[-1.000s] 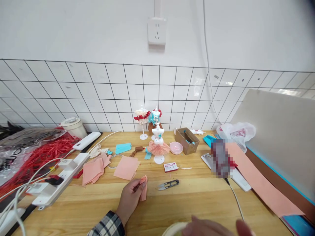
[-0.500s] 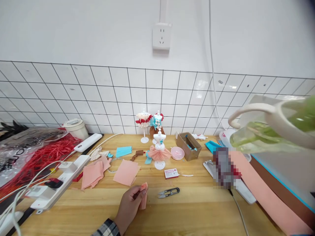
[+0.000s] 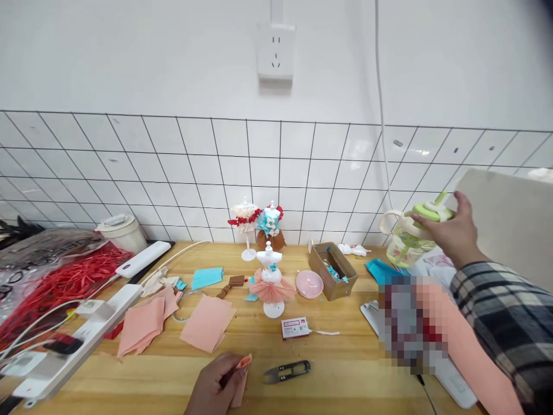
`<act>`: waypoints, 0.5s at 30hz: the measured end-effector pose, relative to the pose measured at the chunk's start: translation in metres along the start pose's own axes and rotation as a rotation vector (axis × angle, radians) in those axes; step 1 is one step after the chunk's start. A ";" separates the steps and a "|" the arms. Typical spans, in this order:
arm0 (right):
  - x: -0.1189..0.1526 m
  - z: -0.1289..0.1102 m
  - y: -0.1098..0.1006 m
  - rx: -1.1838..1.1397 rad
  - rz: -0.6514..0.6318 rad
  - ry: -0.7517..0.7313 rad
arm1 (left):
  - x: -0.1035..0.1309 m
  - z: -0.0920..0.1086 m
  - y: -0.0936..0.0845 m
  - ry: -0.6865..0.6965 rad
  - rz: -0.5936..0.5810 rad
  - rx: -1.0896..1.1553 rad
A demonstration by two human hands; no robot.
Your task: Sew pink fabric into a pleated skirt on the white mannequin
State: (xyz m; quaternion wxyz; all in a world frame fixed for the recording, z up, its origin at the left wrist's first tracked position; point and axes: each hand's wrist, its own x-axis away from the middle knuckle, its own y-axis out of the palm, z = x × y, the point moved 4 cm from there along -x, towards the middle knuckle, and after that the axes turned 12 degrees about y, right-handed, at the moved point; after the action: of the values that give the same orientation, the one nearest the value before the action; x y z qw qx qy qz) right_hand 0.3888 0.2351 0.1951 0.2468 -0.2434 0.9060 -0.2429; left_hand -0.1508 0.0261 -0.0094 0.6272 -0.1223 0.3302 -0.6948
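Note:
At the lower middle, my left hand [image 3: 216, 385] pinches a folded piece of peach fabric [image 3: 240, 387] between thumb and fingers. My right hand [image 3: 453, 230] reaches to the back right and grips a clear drinking cup [image 3: 408, 245] by its green lid; the cup has a cream handle and a green straw. Just right of my left hand lie the thread snips [image 3: 287, 372]. Beyond them is a small white-and-red box [image 3: 295, 328]. A small white mannequin [image 3: 273, 282] in a peach skirt stands at mid-table.
Two dressed mannequins [image 3: 245, 225] stand behind, by the tiled wall. Peach fabric squares [image 3: 208, 324], a blue fabric piece [image 3: 207, 278], a pink bowl [image 3: 310, 284] and a cardboard box [image 3: 330, 271] lie around. A power strip [image 3: 86, 346] with cables runs along the left. A blurred-out object [image 3: 406, 323] sits right.
The cup has moved from close at the right to the back right, now more upright, with my right hand visible on its lid. My left hand still holds the fabric; the view has shifted slightly.

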 end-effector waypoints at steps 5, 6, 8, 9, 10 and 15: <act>-0.011 0.022 0.044 0.023 -0.054 0.023 | 0.001 -0.003 -0.001 0.052 -0.020 -0.018; -0.014 0.026 0.051 0.027 -0.049 0.031 | 0.001 -0.003 -0.001 0.060 -0.015 -0.028; -0.020 0.035 0.063 0.029 -0.031 0.044 | 0.002 -0.003 -0.001 0.076 -0.010 -0.044; -0.023 0.040 0.068 0.036 -0.031 0.052 | 0.002 -0.002 -0.001 0.086 -0.014 -0.049; -0.026 0.044 0.072 0.047 -0.036 0.063 | 0.002 -0.002 -0.001 0.096 -0.017 -0.054; -0.037 0.059 0.082 0.102 -0.104 0.146 | 0.003 -0.003 -0.001 0.131 -0.027 -0.054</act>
State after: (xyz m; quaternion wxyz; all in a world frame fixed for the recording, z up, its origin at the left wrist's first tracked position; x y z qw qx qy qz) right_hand 0.4239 0.2996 0.1167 0.1794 -0.2589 0.8942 -0.3180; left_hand -0.1539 0.0245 -0.0121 0.5912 -0.0979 0.3877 -0.7005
